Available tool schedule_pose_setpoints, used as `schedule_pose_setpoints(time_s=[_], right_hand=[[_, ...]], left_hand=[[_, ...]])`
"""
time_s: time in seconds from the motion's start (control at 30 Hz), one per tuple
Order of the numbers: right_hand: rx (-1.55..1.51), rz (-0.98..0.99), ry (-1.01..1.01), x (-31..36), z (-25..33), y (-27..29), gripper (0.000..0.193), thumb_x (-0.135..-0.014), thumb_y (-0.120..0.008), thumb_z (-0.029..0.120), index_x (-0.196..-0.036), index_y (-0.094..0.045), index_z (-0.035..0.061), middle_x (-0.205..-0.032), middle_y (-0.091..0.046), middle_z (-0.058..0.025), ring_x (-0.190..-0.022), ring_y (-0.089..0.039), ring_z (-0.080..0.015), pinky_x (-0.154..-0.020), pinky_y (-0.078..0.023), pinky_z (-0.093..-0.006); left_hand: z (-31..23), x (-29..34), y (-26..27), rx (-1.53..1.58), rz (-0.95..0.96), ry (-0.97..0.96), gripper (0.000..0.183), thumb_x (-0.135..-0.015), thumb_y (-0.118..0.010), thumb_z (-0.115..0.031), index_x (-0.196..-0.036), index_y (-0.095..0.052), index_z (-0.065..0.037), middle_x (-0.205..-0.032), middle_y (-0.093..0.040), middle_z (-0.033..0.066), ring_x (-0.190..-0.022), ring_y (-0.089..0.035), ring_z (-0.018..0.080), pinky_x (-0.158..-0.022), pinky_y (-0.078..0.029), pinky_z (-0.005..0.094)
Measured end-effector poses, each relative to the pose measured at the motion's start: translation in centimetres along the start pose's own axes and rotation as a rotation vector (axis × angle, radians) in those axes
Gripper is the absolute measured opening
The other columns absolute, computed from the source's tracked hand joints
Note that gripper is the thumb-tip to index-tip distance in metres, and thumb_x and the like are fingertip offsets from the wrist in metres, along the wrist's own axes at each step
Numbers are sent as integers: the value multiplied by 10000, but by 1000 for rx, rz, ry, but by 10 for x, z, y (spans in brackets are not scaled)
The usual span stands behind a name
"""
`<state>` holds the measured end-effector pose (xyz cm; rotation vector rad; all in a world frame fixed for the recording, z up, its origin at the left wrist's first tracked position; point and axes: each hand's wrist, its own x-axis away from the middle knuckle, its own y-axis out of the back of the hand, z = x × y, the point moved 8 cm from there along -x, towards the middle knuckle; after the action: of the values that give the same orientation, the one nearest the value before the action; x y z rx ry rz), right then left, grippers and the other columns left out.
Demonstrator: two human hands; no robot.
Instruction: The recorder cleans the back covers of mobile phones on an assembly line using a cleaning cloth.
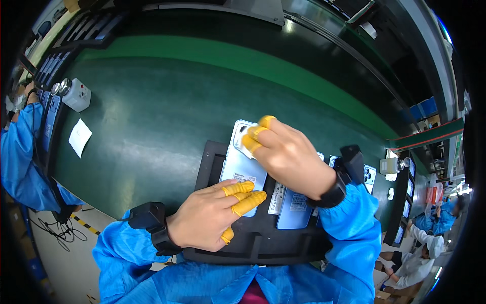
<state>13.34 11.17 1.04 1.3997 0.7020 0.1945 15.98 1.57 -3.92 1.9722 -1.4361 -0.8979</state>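
A light-blue smartphone, back side up with a label near its lower end, lies tilted over a black foam tray. My left hand grips its lower part, with yellow finger cots on several fingers lying across the label. At the camera end, the closed, yellow-cotted fingers of my right hand press a small white wipe against the phone's back. Below my right wrist, a second blue phone sits in the tray; my arm covers part of it.
Back left stand a white dispenser bottle and a white paper slip on the green mat. Another phone shows beyond my right wrist, near a second bottle. Trays of phones line the left edge, beside a co-worker's blue sleeve.
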Motion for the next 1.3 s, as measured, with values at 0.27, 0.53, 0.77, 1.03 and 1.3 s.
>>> schedule_pose_setpoints(time_s=[0.27, 0.53, 0.77, 1.03, 1.3], right_hand=[[-20, -29, -58, -6, -7, 14, 249, -635, -672, 17, -880, -697, -23, -882, -630, -109, -886, -604, -275, -719, -536, -328], [6, 58, -13, 18, 0, 3, 226, -629, -670, 18, -849, -685, -31, -823, -603, -93, -796, -577, -248, -703, -533, -321], [-27, -58, 6, -2, 12, 5, 230, -626, -668, 28, -850, -690, -20, -846, -604, -82, -820, -584, -237, -712, -539, -320], [7, 70, -3, 25, 8, 7, 154, -593, -664, 27, -740, -652, -18, -842, -605, -100, -811, -592, -259, -694, -538, -336], [5, -88, -141, 4, -19, 13, 130, -674, -646, -39, -803, -652, -25, -810, -587, -131, -785, -586, -277, -647, -533, -334]], left_hand=[[-3, -1, -4, -15, -30, 10, 724, -612, -619, -43, -1328, -524, -89, -1202, -602, 175, -1171, -556, 300, -1079, -391, 384], [-3, -2, -2, -25, -21, 17, 701, -634, -611, -58, -1329, -527, -89, -1204, -603, 181, -1171, -559, 304, -1078, -389, 390], [-2, 0, -3, -24, -24, 10, 694, -629, -614, -70, -1319, -537, -80, -1186, -614, 174, -1165, -560, 320, -1079, -389, 389], [-1, 1, -3, -38, -36, 14, 695, -633, -602, -55, -1324, -531, -78, -1194, -615, 170, -1195, -545, 308, -1090, -380, 386], [-1, 0, -3, -5, -21, 12, 705, -638, -598, -36, -1337, -519, -87, -1213, -605, 170, -1201, -543, 293, -1094, -374, 385]])
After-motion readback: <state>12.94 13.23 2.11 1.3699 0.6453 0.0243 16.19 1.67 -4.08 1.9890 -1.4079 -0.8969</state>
